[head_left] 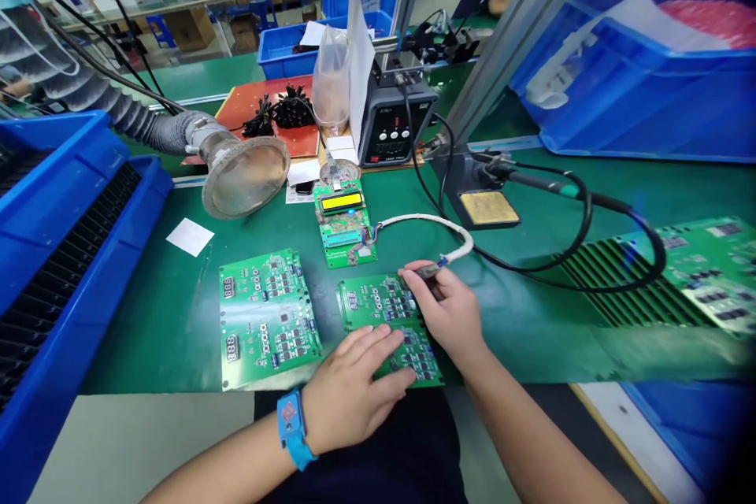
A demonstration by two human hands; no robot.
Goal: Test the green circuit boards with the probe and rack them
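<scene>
A green circuit board (366, 313) with a small display and rows of components lies before me at the table's front edge. My left hand (360, 378), a blue strap on its wrist, rests flat on the board's lower part with fingers stretched out. Pinched in my right hand (449, 311) is a small probe connector (428, 271), held at the board's upper right edge. A white-sleeved cable (466, 240) runs from it to a small tester board (346, 224) with a lit yellow screen. My fingers hide the connector's tip.
Another circuit board stack (268, 323) lies to the left, and a row of upright boards (650, 283) on the right. Behind are a fume extractor hood (245, 177), a soldering station (398, 122) and an iron stand (481, 205) with black cable. Blue bins (650, 102) flank the table.
</scene>
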